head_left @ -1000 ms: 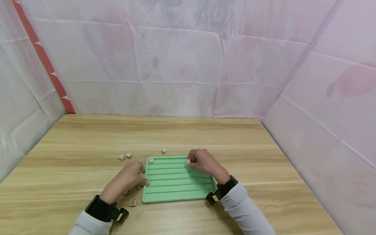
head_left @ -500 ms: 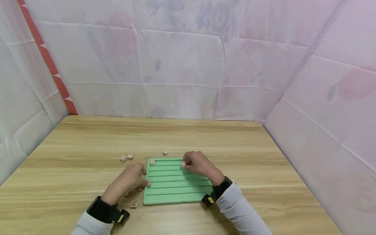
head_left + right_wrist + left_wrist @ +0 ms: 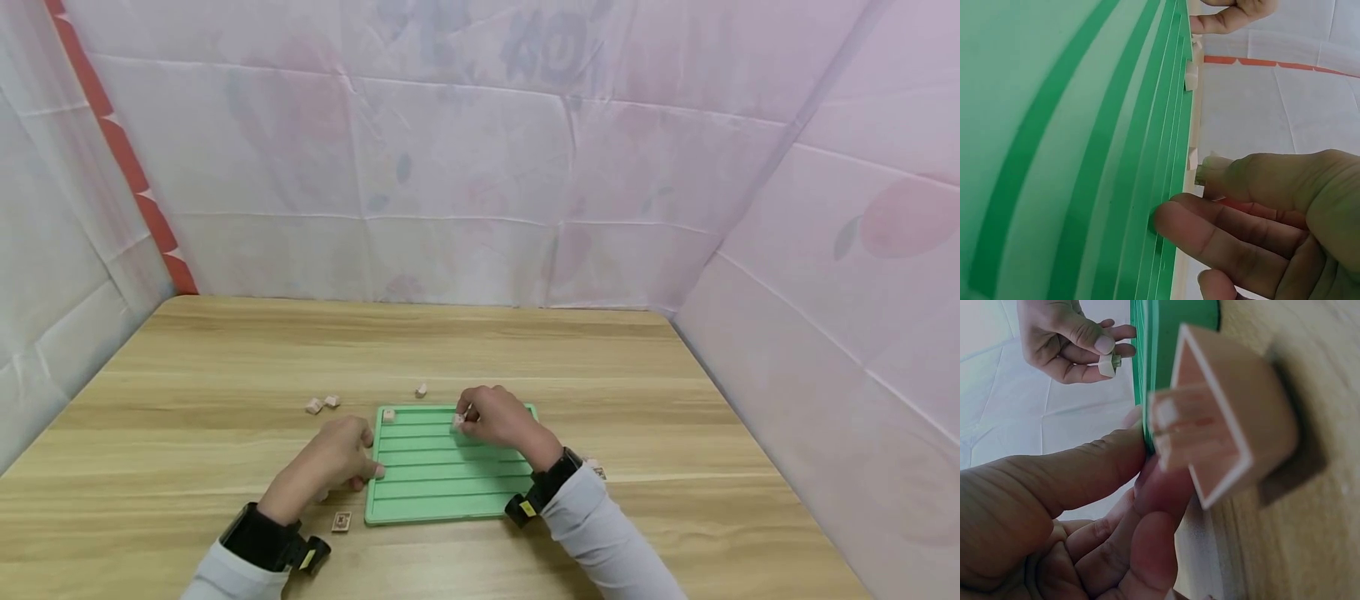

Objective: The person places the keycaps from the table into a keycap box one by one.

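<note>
A green ridged tray (image 3: 442, 510) lies on the wooden table. My left hand (image 3: 339, 457) grips its left edge, thumb on top and fingers at the side, as the left wrist view shows close up. Over the top row my right hand (image 3: 497, 417) pinches a small pale keycap (image 3: 458, 422) between thumb and fingers; the keycap's stem shows in the left wrist view. Another keycap (image 3: 388, 416) sits in the tray's top-left corner. Beside my left fingers a keycap (image 3: 1254, 412) lies on its side with its hollow underside and stem visible.
Two keycaps (image 3: 313, 406) lie left of the tray, and one more keycap (image 3: 421, 390) lies behind it. An upturned keycap (image 3: 341, 522) is near the front left. Small pieces (image 3: 598, 472) show past my right wrist. Fabric walls (image 3: 465, 167) enclose the table's back and sides.
My right hand has moved left along the tray's top row with the keycap pinched in it. The left hand keeps its hold on the tray edge. The head view has shifted slightly.
</note>
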Demonstrator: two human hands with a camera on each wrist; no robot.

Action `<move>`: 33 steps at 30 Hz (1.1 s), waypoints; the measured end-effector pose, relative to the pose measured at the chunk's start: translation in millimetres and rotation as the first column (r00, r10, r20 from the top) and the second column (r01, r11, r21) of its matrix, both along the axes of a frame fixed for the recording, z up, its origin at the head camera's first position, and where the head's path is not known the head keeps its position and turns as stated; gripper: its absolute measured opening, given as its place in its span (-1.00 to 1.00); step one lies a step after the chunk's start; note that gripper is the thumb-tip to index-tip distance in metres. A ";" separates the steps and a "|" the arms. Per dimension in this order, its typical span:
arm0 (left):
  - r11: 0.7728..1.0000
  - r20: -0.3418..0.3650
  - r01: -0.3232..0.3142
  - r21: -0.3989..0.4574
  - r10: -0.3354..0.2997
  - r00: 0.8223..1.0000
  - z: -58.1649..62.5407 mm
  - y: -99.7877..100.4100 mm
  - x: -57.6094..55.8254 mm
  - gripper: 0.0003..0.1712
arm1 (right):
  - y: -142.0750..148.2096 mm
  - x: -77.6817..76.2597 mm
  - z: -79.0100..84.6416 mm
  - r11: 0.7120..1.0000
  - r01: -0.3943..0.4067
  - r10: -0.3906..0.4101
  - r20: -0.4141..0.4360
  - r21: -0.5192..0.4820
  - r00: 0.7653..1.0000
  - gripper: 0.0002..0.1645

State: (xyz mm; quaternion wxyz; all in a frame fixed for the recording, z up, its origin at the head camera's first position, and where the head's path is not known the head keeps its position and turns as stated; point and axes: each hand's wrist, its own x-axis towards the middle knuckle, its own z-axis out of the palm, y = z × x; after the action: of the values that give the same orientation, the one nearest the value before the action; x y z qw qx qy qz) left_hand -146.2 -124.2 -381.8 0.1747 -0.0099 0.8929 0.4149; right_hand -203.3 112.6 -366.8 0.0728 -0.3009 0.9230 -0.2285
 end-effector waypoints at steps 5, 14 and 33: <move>1.000 -0.008 0.003 0.007 -0.003 1.000 -0.3 0.1 -0.1 -0.70 | -6.7 -1.5 -1.1 1.000 -0.013 0.013 -0.013 0.006 1.000 -0.93; 1.000 -0.012 0.003 0.015 -0.002 1.000 -0.7 0.1 -2.0 -0.70 | -18.7 -3.8 -3.6 0.999 -0.019 0.020 -0.024 0.041 0.999 -0.91; 1.000 -0.021 0.013 -0.012 -0.013 1.000 -1.4 -1.1 -5.2 -0.70 | -44.0 -12.4 0.7 0.997 -0.016 0.016 0.002 0.080 1.000 -0.94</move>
State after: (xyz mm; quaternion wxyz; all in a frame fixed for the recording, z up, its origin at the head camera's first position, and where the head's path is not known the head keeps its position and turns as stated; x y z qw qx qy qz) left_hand -151.4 -125.3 -383.1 0.1679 -0.0007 0.8971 0.4087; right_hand -215.7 68.6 -366.1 0.0872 -0.3049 0.9290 -0.1910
